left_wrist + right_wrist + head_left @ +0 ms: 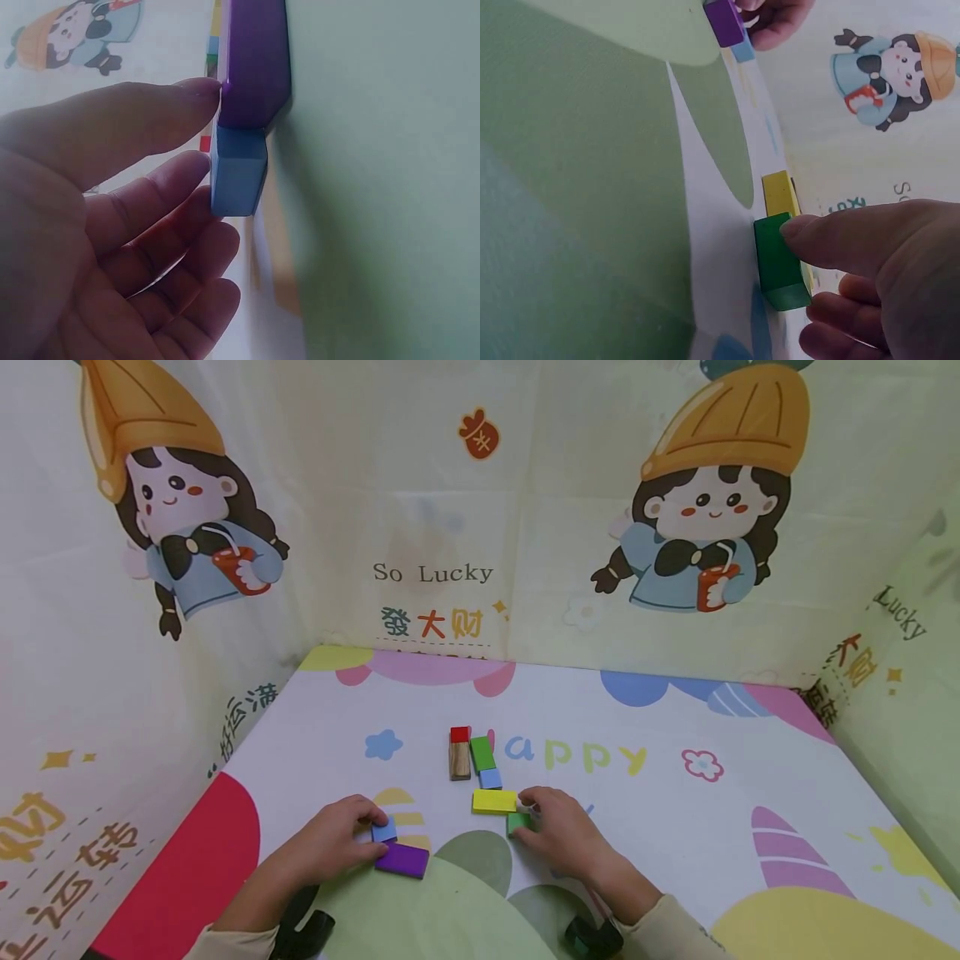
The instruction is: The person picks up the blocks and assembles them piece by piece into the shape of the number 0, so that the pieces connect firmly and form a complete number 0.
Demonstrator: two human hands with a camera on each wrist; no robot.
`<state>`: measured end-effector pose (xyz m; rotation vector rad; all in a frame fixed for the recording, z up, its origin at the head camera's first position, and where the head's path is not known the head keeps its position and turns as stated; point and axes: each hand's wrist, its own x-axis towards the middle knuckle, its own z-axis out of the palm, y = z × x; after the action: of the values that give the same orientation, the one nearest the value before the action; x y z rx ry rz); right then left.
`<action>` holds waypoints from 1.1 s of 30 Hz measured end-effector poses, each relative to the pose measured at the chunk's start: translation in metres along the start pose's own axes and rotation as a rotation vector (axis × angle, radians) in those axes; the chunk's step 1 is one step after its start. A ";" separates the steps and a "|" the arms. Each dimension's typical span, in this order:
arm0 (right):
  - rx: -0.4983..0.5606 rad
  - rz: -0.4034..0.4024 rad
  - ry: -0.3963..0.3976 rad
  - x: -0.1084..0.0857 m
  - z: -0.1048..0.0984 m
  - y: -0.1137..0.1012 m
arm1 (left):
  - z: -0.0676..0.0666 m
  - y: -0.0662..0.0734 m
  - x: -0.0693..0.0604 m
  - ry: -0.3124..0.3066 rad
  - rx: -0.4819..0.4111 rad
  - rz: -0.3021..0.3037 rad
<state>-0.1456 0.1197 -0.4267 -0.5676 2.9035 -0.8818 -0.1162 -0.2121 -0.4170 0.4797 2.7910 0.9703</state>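
Note:
Beside the purple block (pixel 402 861) and the small blue block (pixel 384 830) is my left hand (pixel 337 839). In the left wrist view its thumb touches the purple block (pixel 256 64), its index fingertip lies against the blue block (pixel 238 172), and the other fingers are loosely bent. The two blocks touch. My right hand (pixel 566 835) pinches the small green block (pixel 517 824), next to the yellow block (pixel 494 802). The right wrist view shows the thumb on the green block (pixel 780 259); the index fingertip is hidden there.
Beyond the yellow block lie a blue block (pixel 490 778), a longer green block (pixel 482 753), a wood-coloured block (pixel 459 762) and a red block (pixel 459 734). The patterned table cover (pixel 615 843) meets printed cloth walls (pixel 540 527) at the back and sides.

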 end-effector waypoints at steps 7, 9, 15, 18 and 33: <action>0.012 -0.015 -0.012 0.001 0.000 0.001 | 0.001 -0.002 0.000 0.009 0.003 0.012; 0.014 -0.027 -0.009 0.001 0.000 0.001 | 0.001 -0.002 0.001 0.010 0.001 0.014; 0.051 -0.008 -0.002 0.001 0.004 -0.001 | 0.002 -0.003 0.001 0.007 0.000 0.009; 0.042 0.019 -0.007 0.002 0.006 -0.002 | 0.002 -0.003 0.001 0.006 0.000 0.004; 0.050 0.031 -0.063 0.002 0.002 0.002 | 0.003 -0.004 0.002 0.007 -0.011 -0.015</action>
<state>-0.1483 0.1193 -0.4292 -0.5346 2.8178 -0.9135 -0.1181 -0.2127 -0.4221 0.4541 2.7895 0.9853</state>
